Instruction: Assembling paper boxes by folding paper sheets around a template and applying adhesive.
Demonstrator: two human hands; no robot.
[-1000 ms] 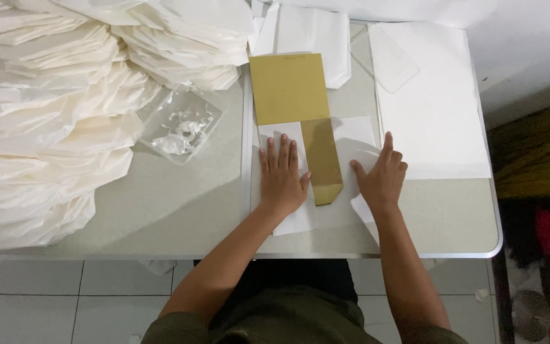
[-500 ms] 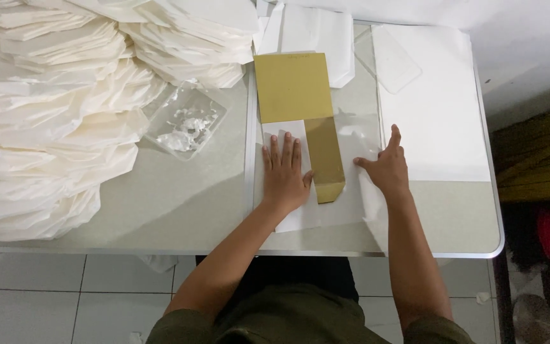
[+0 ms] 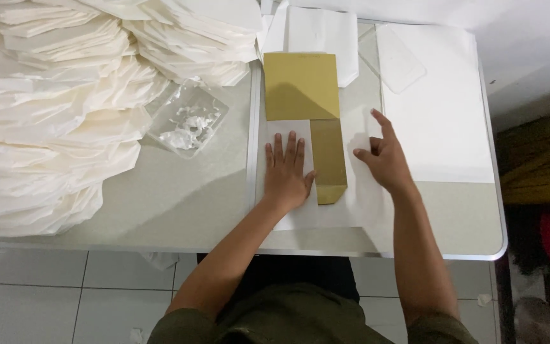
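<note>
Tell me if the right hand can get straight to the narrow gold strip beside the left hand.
Probably yes. The right hand hovers just right of the gold strip, only flat white paper between them; the left hand lies on its other side.

Grey table [image 3: 179, 204] under paper stacks [image 3: 52, 114], gold template [image 3: 307, 108].

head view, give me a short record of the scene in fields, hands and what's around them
left hand: flat, palm down on white paper sheet, beside gold template
right hand: fingers loosely spread over the sheet's right part; contact unclear
gold template: L-shaped card lying on the sheet, between the hands
paper stacks: piled on the left
plastic tray: clear, holds white bits
table: pale top
</note>
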